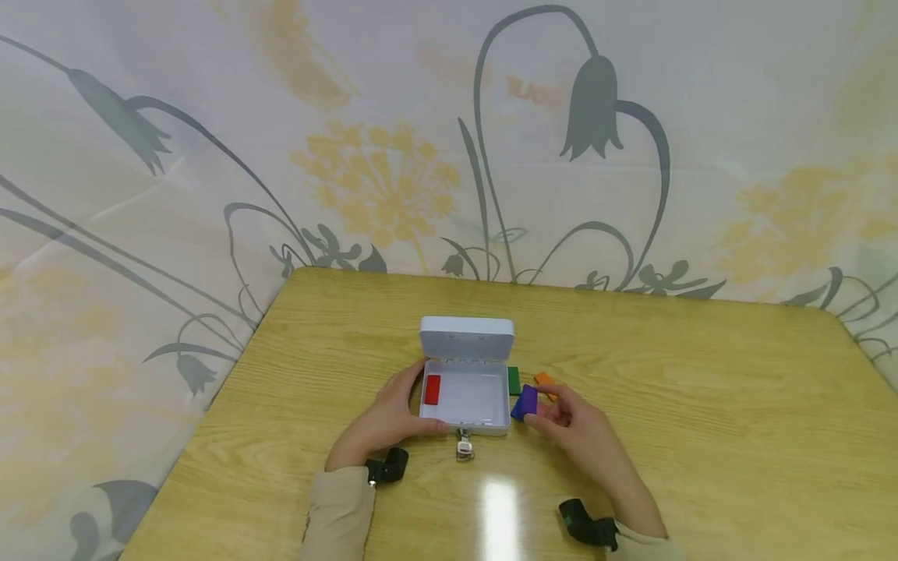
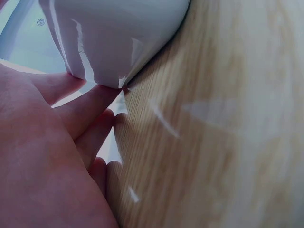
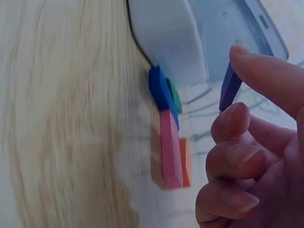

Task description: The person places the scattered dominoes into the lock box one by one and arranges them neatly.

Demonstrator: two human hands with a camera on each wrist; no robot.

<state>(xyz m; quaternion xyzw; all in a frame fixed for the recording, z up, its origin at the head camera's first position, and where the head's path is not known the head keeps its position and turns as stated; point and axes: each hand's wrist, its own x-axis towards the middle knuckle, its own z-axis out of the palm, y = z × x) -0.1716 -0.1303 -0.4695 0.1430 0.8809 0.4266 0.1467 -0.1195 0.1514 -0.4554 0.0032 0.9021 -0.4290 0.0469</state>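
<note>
A white lidded box (image 1: 484, 401) stands on the table with its lid (image 1: 466, 343) raised and a metal clasp (image 1: 464, 446) hanging at its front. My left hand (image 1: 388, 413) grips the box at its left front corner, thumb along the front and fingers against the left side. A red block (image 1: 432, 389) lies inside at the left wall. Just right of the box, my right hand (image 1: 578, 428) pinches a purple block (image 1: 529, 400) between thumb and fingertips, raised above the table. Beside the box lie a blue block (image 3: 160, 90), a green block (image 1: 514, 380), a pink block (image 3: 171, 149) and an orange block (image 1: 543, 379).
The wooden table (image 1: 701, 421) reaches out to both sides, its back edge against a wall covering (image 1: 421, 93) printed with flowers. Black wrist cameras sit on both wrists, the left camera (image 1: 388, 466) near the box's front.
</note>
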